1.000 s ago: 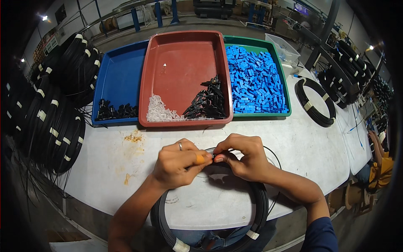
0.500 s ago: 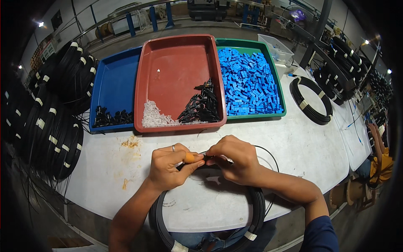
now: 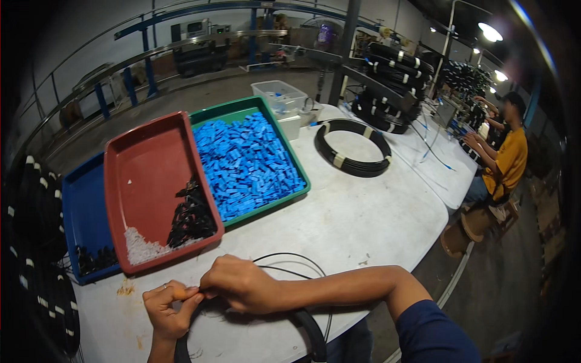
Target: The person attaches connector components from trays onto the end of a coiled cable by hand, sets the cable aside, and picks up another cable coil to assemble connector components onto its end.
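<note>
My left hand (image 3: 171,310) and my right hand (image 3: 241,284) meet fingertip to fingertip over the near edge of the table. Both are closed in a pinch on a thin black cable; only a dark speck of it shows between the fingers. An orange cover is on a left finger, beside a ring on another. From behind the right hand the cable (image 3: 302,256) loops out to the right. Below the hands lies a coil of black cable (image 3: 313,336), partly hidden by my right forearm.
A red tray (image 3: 151,158) holds clear and black small parts, between a blue tray (image 3: 85,206) with black parts and a green tray (image 3: 301,181) of blue connectors. A taped cable coil (image 3: 353,167) lies farther right. Another person (image 3: 511,158) sits beyond. Cable coils (image 3: 42,260) stand left.
The view has swung to the right, so the trays and hands sit farther left in it. Both hands keep their fingertips together; the seated person now shows more fully.
</note>
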The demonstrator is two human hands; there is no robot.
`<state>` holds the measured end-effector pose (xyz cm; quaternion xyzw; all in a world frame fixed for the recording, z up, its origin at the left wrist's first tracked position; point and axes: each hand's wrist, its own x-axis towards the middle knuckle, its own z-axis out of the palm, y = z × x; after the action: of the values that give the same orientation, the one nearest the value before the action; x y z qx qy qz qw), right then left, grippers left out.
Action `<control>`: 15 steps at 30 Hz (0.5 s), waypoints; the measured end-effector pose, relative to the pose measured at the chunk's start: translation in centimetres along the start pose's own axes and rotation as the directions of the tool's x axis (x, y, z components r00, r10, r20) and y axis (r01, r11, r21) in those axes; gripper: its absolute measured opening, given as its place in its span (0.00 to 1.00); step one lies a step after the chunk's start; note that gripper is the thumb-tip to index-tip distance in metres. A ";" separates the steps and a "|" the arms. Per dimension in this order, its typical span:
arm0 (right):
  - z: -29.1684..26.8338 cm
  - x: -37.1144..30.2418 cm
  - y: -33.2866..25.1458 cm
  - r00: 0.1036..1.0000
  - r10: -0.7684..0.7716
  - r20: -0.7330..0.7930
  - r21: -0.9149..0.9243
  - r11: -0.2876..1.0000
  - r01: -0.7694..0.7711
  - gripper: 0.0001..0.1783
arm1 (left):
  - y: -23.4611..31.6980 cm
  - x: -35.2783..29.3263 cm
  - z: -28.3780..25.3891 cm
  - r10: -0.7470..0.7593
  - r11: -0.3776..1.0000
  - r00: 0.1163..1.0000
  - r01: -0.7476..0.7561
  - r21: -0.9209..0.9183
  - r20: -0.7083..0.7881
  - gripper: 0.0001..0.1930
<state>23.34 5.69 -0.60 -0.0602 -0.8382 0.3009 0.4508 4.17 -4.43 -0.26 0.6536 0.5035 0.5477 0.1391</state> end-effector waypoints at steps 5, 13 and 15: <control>-0.1 -0.1 0.0 0.981 -0.196 -0.013 -0.106 0.975 0.193 0.19 | -0.4 -0.3 0.1 -0.005 0.998 1.000 0.005 -0.055 -0.004 0.05; 0.9 0.0 1.2 0.995 -0.019 0.103 0.121 0.993 0.006 0.14 | 1.9 0.2 0.0 0.353 0.887 0.930 -0.367 0.281 0.100 0.07; 0.5 -0.1 1.5 0.973 0.173 0.149 0.192 0.961 -0.200 0.11 | 1.3 0.7 0.9 0.472 0.785 0.866 -0.497 0.370 0.162 0.07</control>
<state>22.80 6.64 -1.74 -0.0724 -0.8209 0.4305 0.3681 5.53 -4.12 0.76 0.7914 0.4154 0.4299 -0.1275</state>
